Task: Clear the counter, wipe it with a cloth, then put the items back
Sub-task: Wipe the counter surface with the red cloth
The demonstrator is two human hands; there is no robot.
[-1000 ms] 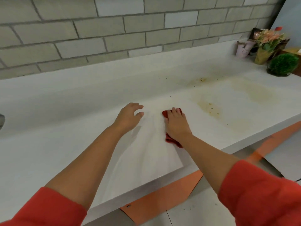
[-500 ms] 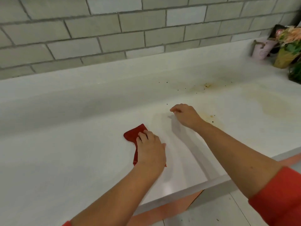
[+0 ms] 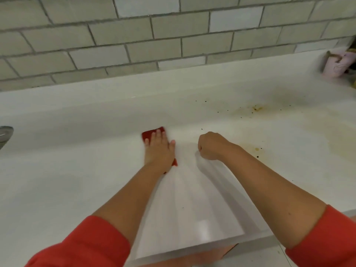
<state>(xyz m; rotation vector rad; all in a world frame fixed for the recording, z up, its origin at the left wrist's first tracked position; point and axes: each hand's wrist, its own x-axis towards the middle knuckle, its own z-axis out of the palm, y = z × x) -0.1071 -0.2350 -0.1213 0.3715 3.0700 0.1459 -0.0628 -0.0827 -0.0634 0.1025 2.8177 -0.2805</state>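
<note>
A small red cloth (image 3: 151, 133) lies on the white counter (image 3: 73, 170), near its middle. My left hand (image 3: 159, 149) presses flat on top of the cloth, fingers stretched forward, so only the cloth's far end and a corner by my wrist show. My right hand (image 3: 212, 145) rests on the counter just to the right, curled into a fist with nothing visible in it. Yellow-brown stains and dark specks (image 3: 256, 108) mark the counter further right and behind.
A pink pot (image 3: 334, 63) stands at the far right against the grey tiled wall (image 3: 154, 39). A metal object (image 3: 4, 133) pokes in at the left edge. The counter's front edge runs below my forearms, with floor beneath it.
The cloth passed from my right hand to my left a second ago. My left hand has since pushed it away from me, toward the wall. My right hand has closed into a fist.
</note>
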